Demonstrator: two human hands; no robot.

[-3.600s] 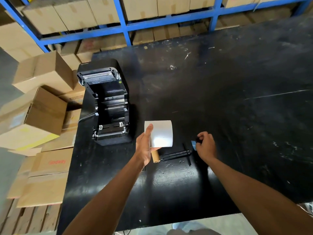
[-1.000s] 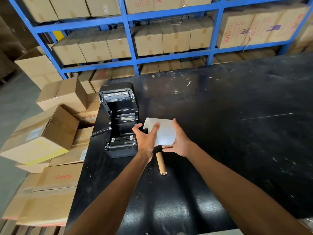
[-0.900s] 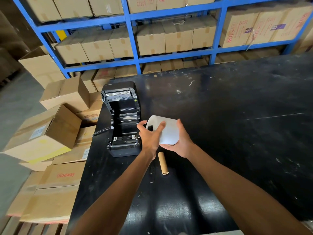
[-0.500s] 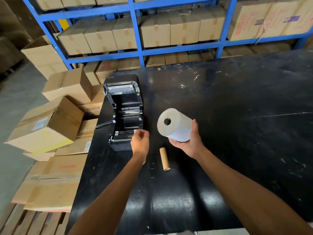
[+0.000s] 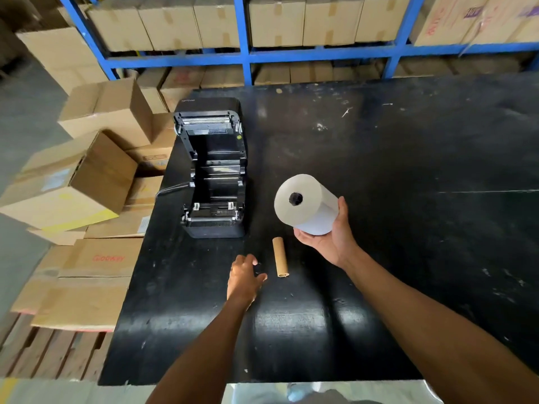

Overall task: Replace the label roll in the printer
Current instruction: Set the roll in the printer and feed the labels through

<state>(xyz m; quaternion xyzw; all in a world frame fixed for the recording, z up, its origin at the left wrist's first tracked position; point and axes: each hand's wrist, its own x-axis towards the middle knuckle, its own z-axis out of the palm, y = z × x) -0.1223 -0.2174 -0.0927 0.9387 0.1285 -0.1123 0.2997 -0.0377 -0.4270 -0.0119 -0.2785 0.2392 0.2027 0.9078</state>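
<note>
Evenly lit warehouse scene with soft overhead light; pale glare patches sheen the black table [image 5: 408, 176] near its front edge, shadows stay faint, wide-angle lens bends the blue shelving [image 5: 248, 53], corners slightly soft

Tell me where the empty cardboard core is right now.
The cardboard core lies on the black table, between the left hand and right hand.

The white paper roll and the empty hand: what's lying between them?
In the head view, a brown cardboard core lies on the black table, between left hand and label roll.
</note>
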